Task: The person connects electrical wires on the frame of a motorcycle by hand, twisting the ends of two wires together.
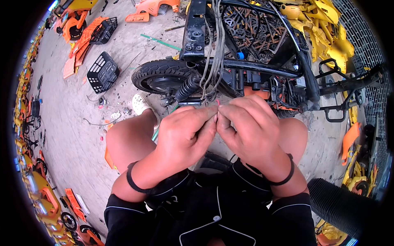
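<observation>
My left hand [182,129] and my right hand [250,123] meet in front of me, both closed in a pinch with the fingertips touching. Between them a thin pink-red piece [218,102], like a bit of wire, pokes up; the rest of it is hidden by the fingers. Just beyond my hands lies a stripped black scooter frame [262,67] with a wheel with a black tyre [164,76] and a coil-spring shock absorber [188,87]. A bundle of grey cables [217,49] hangs over the frame and runs down close to my fingertips.
Rusty metal parts [256,30] are heaped behind the frame. Black plastic baskets [102,72] and orange panels [154,6] lie on the concrete floor to the left. Yellow panels [324,28] pile up at the far right, against a brick wall [365,28]. A black ribbed object [338,205] stands near my right elbow.
</observation>
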Tool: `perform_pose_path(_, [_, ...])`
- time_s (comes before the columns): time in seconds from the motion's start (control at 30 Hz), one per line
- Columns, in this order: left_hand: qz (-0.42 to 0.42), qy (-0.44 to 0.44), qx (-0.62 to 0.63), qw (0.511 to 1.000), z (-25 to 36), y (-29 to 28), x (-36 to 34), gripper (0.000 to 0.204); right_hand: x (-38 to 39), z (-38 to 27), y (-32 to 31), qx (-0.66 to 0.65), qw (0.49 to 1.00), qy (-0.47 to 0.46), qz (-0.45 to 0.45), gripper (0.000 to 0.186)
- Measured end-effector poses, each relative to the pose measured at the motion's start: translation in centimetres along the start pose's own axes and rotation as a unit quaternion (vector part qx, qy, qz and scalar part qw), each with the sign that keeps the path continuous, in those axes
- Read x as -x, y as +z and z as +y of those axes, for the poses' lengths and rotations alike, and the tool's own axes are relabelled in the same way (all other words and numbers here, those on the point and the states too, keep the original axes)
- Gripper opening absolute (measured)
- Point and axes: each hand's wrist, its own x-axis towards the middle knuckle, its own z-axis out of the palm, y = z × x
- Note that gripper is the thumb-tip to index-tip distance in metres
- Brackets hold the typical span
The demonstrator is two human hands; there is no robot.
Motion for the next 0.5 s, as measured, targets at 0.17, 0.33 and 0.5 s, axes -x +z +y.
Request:
perform_pose_path(0.17, [-0.003,-0.046,0.069,0.997,-0.37,0.12,0.12,0.021,-0.29,0.01,-0.44,-0.068,0.995,0.069,-0.001,0.022])
perform_pose_path(0.33, [0.018,-0.077,0.135,0.988,-0.47,0.41,0.18,0.022,-0.28,0.26,-0.63,-0.118,0.985,0.125,-0.024,0.02])
perform_pose_path(0.5, [0.009,-0.052,0.05,0.997,-0.39,0.28,-0.13,0.023,-0.03,0.33,-0.46,-0.079,0.992,0.096,-0.027,0.022])
